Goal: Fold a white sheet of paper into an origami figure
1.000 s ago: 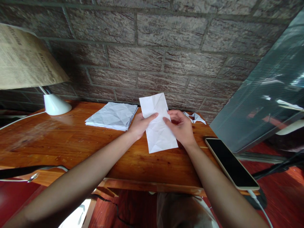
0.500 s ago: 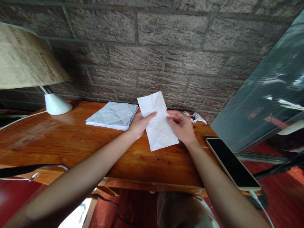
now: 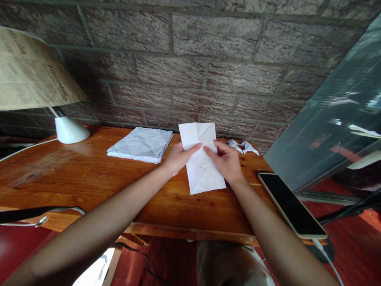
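A creased white sheet of paper [image 3: 205, 171], longer than it is wide, is held up above the wooden table. My left hand [image 3: 178, 157] grips its left edge, thumb lying across the front and fingers hidden behind. From the right edge my right hand [image 3: 225, 159] pinches the same sheet, its thumb on the front near the left thumb. Faint fold lines run over the paper. Left of my hands lies a stack of creased white sheets [image 3: 139, 143]. Just past my right hand rest small folded paper pieces [image 3: 244, 147].
A lamp with a newsprint shade [image 3: 32, 73] and white base [image 3: 71, 130] stands at the left of the wooden table [image 3: 89, 171]. A phone [image 3: 291, 204] with a charging cable lies at the right edge. A brick wall [image 3: 184, 71] rises behind.
The paper has turned slightly to stand straighter and come a little lower. My right thumb has moved inward onto the front of the sheet, close to the left thumb.
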Motion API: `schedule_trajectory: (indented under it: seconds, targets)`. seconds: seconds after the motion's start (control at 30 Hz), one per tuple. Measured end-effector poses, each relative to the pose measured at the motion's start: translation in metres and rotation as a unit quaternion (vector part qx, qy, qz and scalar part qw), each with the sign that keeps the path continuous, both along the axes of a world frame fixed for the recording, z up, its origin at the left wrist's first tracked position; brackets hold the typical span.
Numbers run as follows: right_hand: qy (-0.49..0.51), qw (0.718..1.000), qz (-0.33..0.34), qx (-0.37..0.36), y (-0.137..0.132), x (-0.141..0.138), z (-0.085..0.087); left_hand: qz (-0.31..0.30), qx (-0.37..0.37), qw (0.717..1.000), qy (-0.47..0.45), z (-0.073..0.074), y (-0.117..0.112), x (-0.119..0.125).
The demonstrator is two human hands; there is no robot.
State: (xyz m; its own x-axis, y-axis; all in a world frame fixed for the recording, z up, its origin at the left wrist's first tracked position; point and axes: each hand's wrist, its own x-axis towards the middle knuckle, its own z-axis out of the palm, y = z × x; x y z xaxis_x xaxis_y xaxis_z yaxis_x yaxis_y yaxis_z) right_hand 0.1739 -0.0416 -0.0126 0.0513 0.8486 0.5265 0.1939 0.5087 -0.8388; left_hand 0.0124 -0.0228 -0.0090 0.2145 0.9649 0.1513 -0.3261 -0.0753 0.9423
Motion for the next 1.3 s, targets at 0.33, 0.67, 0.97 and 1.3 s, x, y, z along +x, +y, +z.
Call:
schedule_trajectory:
  seconds: [0.33, 0.67, 0.97, 1.3]
  targets:
    - [-0.035, 0.993, -0.033, 0.11, 0.004, 0.001, -0.004, 0.013, -0.018, 1.0, 0.002, -0.004, 0.0, 0.004]
    - [-0.145, 0.979, -0.018, 0.139, -0.005, -0.002, 0.006, 0.015, -0.057, 0.998, -0.025, -0.005, 0.005, 0.004]
    - [-0.163, 0.975, -0.024, 0.15, -0.006, 0.0, 0.009, -0.025, -0.114, 0.99, -0.085, 0.005, 0.003, 0.003]
    - [-0.174, 0.972, -0.047, 0.149, -0.006, -0.001, 0.009, -0.029, -0.122, 0.989, -0.073, 0.008, 0.0, 0.001]
